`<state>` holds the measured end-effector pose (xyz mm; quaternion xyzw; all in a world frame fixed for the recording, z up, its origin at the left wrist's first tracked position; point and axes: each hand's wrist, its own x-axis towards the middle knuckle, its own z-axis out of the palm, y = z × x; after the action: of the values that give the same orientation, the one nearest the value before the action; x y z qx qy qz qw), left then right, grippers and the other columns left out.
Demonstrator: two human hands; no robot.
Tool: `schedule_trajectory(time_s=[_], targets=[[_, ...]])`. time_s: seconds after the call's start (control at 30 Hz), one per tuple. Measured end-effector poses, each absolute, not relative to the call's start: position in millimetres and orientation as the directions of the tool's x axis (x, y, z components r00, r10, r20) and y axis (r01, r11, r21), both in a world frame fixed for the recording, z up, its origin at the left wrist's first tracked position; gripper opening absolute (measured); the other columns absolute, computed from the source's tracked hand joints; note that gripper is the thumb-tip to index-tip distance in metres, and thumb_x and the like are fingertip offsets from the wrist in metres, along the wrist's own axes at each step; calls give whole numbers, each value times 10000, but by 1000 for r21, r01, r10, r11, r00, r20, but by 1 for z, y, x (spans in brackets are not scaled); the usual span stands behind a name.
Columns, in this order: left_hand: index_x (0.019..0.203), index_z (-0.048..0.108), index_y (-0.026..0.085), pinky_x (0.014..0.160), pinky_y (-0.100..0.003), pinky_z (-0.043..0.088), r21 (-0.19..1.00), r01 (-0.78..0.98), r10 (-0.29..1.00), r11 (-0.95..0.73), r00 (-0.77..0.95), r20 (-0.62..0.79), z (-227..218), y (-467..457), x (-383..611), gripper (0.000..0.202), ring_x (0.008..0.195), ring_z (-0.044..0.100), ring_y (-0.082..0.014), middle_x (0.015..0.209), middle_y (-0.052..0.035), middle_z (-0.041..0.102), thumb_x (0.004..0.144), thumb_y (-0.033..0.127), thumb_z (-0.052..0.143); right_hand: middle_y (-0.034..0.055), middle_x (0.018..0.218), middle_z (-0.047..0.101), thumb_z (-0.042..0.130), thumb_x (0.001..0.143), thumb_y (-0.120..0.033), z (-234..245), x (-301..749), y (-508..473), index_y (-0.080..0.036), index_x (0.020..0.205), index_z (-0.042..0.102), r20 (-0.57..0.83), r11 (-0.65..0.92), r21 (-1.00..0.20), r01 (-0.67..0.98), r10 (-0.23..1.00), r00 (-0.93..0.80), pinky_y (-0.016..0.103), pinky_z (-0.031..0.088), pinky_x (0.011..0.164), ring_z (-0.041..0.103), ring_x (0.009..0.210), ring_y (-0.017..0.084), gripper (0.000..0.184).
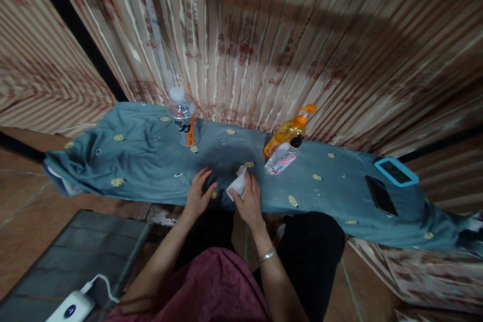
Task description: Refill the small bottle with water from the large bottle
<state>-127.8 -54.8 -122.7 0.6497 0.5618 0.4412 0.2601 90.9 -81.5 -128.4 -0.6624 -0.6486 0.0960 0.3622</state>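
My right hand (248,200) grips a crumpled white tissue (236,186) between thumb and fingers, low over the middle of the grey-green cloth (143,161). To its left, my left hand (198,193) rests on the cloth with thumb and fingers apart and nothing in it. Beyond the right hand stands a clear bottle with a black cap and pink label (281,158). Just behind that one is an orange pump bottle (285,136). A large clear plastic bottle with a white cap and orange-black label (184,123) stands farther back on the left.
At the right end lie a dark phone (380,195) and a blue-framed digital clock (396,171). A pleated, patterned curtain (241,35) hangs behind the cloth-covered surface. Lower left, a white device with a cable (71,308) sits on a dark slatted stool (75,256).
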Motion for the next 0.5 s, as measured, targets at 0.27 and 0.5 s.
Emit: schedule_trajectory(time_s=[0.27,0.5], targets=[[1403,722,197,1358,-699,266,598,800,939,-58,-160,304,-138,-55,-217,503,1587,518,-412,1579,-202,683,982,441,592,137,1627,607,771,1062,-381,-120,44,-7,-221,1515,644,239,81,-465,882,970,36,635,549,1190,633,1447,360,497],[1403,731,223,1368,-695,205,615,788,936,-26,-198,292,-133,-70,-221,500,1583,524,-397,1588,-188,687,974,448,608,137,1627,609,770,1063,-385,-98,-49,37,-219,1510,648,204,262,-444,857,961,-188,628,556,1183,640,1438,356,492]])
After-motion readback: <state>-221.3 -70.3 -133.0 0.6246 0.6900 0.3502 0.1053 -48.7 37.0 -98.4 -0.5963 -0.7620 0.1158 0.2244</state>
